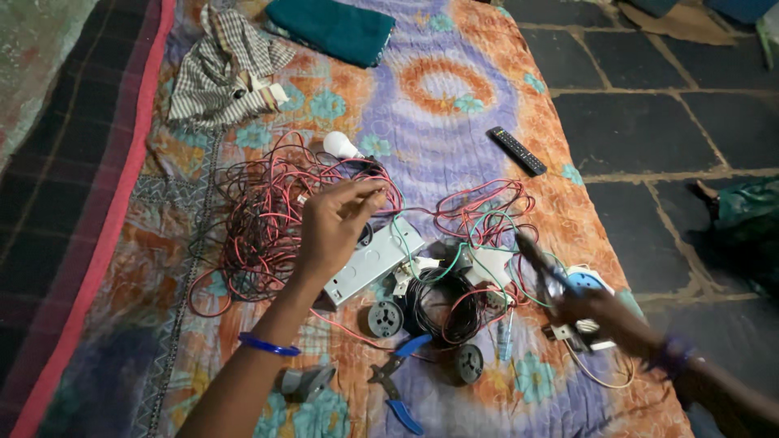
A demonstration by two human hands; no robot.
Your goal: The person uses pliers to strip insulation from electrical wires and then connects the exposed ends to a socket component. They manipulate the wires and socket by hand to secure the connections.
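Here, in the head view, the left hand [337, 223] hovers with fingers loosely spread, grasping nothing, above the red wire tangle [268, 215] and the grey metal box [375, 261] on the patterned bedspread [454, 89]. The blurred right hand [596, 312] clenches a dark tool [537, 255]; steadying it would likely help.

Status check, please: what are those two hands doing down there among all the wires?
Left hand over tangled red and black wires, fingers pinched, grip unclear. Right hand blurred, holding a dark tool. Metal box, pliers and bulb crowd the patterned cloth.
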